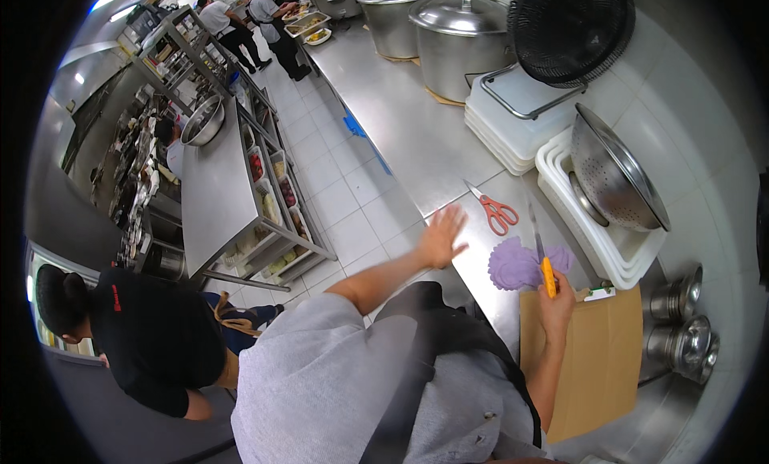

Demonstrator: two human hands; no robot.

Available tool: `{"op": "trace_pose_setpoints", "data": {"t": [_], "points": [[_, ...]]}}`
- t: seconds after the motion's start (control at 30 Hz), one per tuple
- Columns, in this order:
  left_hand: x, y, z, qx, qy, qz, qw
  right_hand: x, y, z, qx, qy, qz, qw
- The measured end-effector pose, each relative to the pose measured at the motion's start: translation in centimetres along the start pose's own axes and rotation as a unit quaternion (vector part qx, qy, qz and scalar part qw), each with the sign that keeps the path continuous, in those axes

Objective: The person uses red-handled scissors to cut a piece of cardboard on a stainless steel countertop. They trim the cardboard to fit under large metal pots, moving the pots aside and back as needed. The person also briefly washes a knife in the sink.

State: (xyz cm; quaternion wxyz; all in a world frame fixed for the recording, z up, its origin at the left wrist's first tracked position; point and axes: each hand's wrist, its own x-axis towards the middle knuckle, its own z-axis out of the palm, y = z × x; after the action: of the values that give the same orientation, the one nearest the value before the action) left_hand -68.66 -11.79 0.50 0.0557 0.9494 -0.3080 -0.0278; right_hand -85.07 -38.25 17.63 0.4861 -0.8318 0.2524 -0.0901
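Observation:
My right hand (556, 302) grips the yellow handle of a kitchen knife (547, 274), its blade pointing away over a crumpled purple cloth (519, 262). Whether the blade touches the cloth cannot be told. Above the steel counter's edge, my left hand (443, 235) is spread with nothing in it, slightly blurred. Red-handled scissors (497, 214) lie beyond it on the steel counter (399, 127). Beneath my right wrist, a flat sheet of brown cardboard (592, 362) covers part of the worktop.
Stacked white plastic trays (562, 181) hold a steel colander (619, 169) against the wall. Translucent lidded boxes (516, 118) and lidded stockpots (462, 49) stand farther along. At left, a person in black (156, 338) bends close by. A steel shelf table (219, 193) lines the aisle.

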Motion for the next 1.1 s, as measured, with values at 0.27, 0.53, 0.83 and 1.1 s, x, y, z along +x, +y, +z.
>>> {"op": "trace_pose_setpoints", "data": {"t": [0.27,0.53,0.83,1.1], "points": [[7.8,-20.6,-4.8,0.021,0.119,-0.368,0.922,-1.1,7.0,-3.4,-0.015,-0.066,-0.044,0.997],[7.4,-15.3,-3.9,-0.076,0.042,-0.104,0.991,-1.6,1.3,-1.4,0.000,-0.062,0.001,0.998],[10.8,-29.0,-0.3,0.039,0.157,-0.286,0.945,-10.0,-3.1,-12.2,-0.159,-0.014,0.052,0.986],[-4.8,-5.9,5.7,-0.059,0.077,0.069,0.993,-31.1,-10.5,-27.9,-0.280,0.309,0.247,0.875]]}}
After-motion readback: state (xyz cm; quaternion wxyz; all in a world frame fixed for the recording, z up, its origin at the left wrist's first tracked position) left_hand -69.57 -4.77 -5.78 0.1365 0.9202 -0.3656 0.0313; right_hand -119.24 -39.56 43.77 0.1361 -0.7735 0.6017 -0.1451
